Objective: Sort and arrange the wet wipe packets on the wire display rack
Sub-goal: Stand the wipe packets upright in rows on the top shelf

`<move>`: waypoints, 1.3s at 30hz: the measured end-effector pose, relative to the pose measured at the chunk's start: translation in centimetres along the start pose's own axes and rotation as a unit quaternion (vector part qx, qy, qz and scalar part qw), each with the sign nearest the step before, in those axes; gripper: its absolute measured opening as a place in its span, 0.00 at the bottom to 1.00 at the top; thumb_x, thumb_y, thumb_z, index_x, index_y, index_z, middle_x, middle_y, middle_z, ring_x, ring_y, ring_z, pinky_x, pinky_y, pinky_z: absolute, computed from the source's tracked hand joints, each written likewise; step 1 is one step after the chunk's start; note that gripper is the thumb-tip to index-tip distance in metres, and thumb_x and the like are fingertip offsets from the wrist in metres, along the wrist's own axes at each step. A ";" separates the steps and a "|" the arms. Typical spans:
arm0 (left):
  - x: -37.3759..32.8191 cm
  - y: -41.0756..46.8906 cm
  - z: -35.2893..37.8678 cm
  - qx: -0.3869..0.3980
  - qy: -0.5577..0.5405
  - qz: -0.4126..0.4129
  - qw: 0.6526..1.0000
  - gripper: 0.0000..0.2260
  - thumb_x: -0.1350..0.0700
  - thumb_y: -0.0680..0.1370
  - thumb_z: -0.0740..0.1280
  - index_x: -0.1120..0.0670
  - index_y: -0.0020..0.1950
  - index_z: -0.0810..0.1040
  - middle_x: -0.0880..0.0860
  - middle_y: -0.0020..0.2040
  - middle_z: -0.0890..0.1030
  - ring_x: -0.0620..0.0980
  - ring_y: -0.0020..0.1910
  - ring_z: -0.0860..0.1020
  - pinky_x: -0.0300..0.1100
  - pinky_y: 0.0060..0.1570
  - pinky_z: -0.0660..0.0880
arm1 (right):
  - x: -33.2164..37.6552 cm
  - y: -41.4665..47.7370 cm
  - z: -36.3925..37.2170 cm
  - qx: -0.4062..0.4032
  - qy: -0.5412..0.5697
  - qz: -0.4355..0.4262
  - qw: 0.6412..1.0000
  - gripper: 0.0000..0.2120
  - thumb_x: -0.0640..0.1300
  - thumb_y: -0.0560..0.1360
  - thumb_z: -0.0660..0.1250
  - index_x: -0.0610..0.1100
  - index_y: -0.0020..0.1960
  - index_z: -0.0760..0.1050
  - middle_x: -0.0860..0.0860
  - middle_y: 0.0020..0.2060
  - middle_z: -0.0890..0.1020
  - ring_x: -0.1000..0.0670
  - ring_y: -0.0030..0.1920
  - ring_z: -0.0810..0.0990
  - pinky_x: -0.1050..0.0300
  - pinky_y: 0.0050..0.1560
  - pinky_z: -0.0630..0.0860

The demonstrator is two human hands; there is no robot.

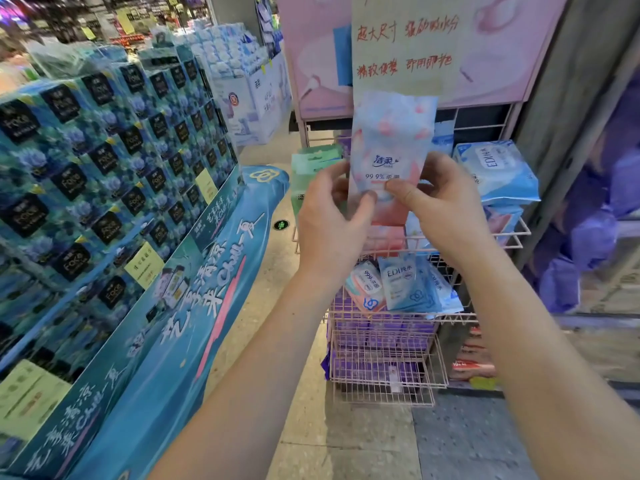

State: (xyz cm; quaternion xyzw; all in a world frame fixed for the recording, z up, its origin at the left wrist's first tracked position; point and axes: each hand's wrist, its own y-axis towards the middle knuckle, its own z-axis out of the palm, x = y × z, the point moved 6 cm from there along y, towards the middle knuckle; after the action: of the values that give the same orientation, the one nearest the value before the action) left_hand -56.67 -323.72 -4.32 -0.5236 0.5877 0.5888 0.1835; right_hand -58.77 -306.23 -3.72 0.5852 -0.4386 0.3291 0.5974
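— Where's the long, pale blue-and-pink plastic wet wipe packet (pixel 391 147)?
— Held upright in front of the pink wire display rack (pixel 512 244), above its top shelf. The left hand (pixel 329 220) and right hand (pixel 446 206) each pinch its lower edge.
— Why hold it like that?
— Probably to read the label and pick a tier. Green packets (pixel 313 164) stand on the left, big blue packs (pixel 498 171) on the right, small blue packets (pixel 408 285) below.
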 end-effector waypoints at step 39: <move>2.3 3.0 1.4 0.103 0.140 0.085 0.981 0.24 0.56 0.74 0.75 0.46 0.68 0.73 0.41 0.49 0.79 0.51 0.45 0.81 0.55 0.52 0.80 | -3.1 1.2 0.9 0.009 -0.199 0.011 0.980 0.15 0.49 0.79 0.71 0.47 0.63 0.76 0.56 0.54 0.84 0.58 0.51 0.82 0.55 0.54 0.80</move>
State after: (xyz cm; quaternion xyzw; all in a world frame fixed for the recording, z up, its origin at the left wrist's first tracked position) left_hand -60.58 -324.07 -5.05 -0.5277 0.7073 0.4594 0.1012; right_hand -61.25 -306.64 -6.14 0.6397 -0.5522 0.2162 0.4889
